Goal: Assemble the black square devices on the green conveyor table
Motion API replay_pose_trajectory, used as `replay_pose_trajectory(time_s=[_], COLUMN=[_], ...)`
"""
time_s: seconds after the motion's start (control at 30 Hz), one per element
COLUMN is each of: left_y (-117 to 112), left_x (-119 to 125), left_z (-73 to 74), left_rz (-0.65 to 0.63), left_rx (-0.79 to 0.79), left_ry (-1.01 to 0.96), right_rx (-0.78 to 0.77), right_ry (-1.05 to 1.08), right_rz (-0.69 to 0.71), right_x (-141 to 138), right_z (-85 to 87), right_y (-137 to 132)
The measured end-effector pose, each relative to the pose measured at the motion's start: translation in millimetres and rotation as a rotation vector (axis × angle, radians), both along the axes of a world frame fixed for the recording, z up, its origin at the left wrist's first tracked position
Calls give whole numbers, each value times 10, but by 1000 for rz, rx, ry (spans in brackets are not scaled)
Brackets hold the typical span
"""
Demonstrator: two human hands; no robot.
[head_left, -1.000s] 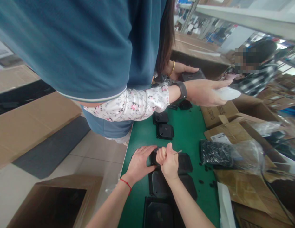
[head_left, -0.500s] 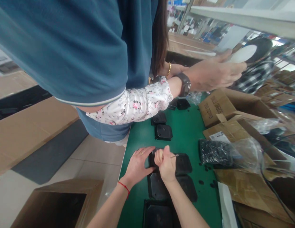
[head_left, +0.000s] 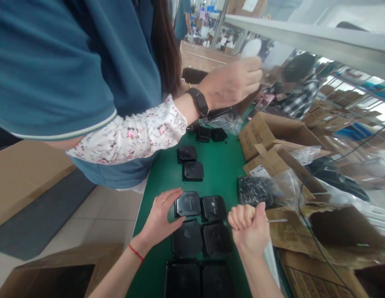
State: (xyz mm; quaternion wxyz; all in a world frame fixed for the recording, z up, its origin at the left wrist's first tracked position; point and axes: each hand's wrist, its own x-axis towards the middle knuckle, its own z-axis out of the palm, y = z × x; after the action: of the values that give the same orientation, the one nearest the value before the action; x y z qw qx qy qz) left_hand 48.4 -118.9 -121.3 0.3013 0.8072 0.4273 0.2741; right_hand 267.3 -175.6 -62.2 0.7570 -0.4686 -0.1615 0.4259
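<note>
My left hand [head_left: 161, 215] rests with its fingers curled against the left edge of a black plastic cover [head_left: 188, 203] on the green mat [head_left: 223, 165]. My right hand [head_left: 250, 229] is closed in a fist around a thin metal tool [head_left: 276, 220], held to the right of the covers above the mat's edge. A second black cover [head_left: 213, 207] lies beside the first. More black covers [head_left: 200, 238] sit in rows nearer to me.
A co-worker in a blue top stands at the left, their hand [head_left: 231, 82] with a dark wristband raised and holding a white object [head_left: 251, 48]. Two small black parts [head_left: 190, 163] lie further up the mat. Open cardboard boxes [head_left: 273, 136] and a bag of black pieces [head_left: 257, 190] crowd the right.
My right hand has moved off the cover to the right with the tool. The co-worker's hand has risen with the white object. The view has shifted.
</note>
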Motion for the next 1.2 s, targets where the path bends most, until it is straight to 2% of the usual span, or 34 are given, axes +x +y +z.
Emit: replay_pose_trajectory(time_s=[0.13, 0.23, 0.3, 0.4, 0.5, 0.6, 0.7, 0.87, 0.93, 1.07, 1.2], left_y=[-105, -119, -95, -52, -34, -37, -46, -52, -51, -53, -53], left_x=[437, 733, 830, 847, 821, 819, 825, 821, 822, 823, 819], left_z=[138, 137, 105, 53, 20, 10, 12, 18, 14, 0, 0], left_rz=[-90, -129, -119, -119, -114, -96, -95, -87, -87, -91, -86], left_rx=[106, 86, 62, 42, 42, 43, 38, 29, 29, 29, 32], left_ry=[147, 255, 285, 268, 205, 171, 172, 154, 161, 172, 165], right_rx=[-5, -11, 8, 17, -44, -71, -14, -100, -108, -31, -88], right_ry=[-12, -43, -65, -138, -226, -156, -94, -222, -180, -124, -149], right_rz=[61, 111, 137, 203, 279, 259, 194, 300, 293, 238, 313], right_x=[-37, -103, -146, -205, -228, -192, -156, -172, -151, -109, -157], right_z=[-181, -254, -279, -345, -417, -382, -305, -354, -360, -336, -357], right_y=[35, 140, 206, 261, 285, 313, 326, 324, 336, 333, 298])
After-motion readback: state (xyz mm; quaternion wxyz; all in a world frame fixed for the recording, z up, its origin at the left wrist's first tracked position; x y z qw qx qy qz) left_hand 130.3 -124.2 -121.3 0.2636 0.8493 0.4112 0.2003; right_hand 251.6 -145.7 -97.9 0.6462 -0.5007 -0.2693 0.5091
